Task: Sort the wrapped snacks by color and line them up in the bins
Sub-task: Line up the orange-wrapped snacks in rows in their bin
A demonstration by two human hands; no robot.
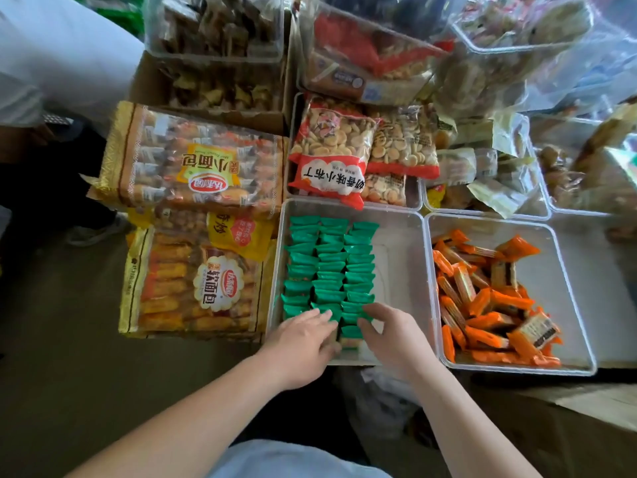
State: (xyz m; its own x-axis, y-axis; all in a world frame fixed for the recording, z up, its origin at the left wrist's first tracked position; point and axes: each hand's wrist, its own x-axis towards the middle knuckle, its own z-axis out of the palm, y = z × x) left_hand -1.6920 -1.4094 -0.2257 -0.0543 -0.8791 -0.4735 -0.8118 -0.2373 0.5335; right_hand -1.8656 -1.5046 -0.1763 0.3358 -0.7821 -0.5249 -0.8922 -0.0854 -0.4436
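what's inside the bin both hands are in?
Clear bin: green wrapped snacks in three neat rows, right side bare. Left hand and right hand cover the nearest packs.

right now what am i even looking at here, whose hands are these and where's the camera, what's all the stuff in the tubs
There is no machine here. A person wears one wide-angle camera on the head, looking down at their own bare arms, so the single picture is their own view.

The left hand and right hand both reach into the near end of a clear plastic bin. In it, green wrapped snacks stand in three tidy rows; its right side is bare. The fingers touch the nearest green packs, but whether either hand grips one cannot be told.

The clear bin to the right holds orange wrapped snacks in a loose heap, not lined up. Around them lie bags of small bread and round biscuits.
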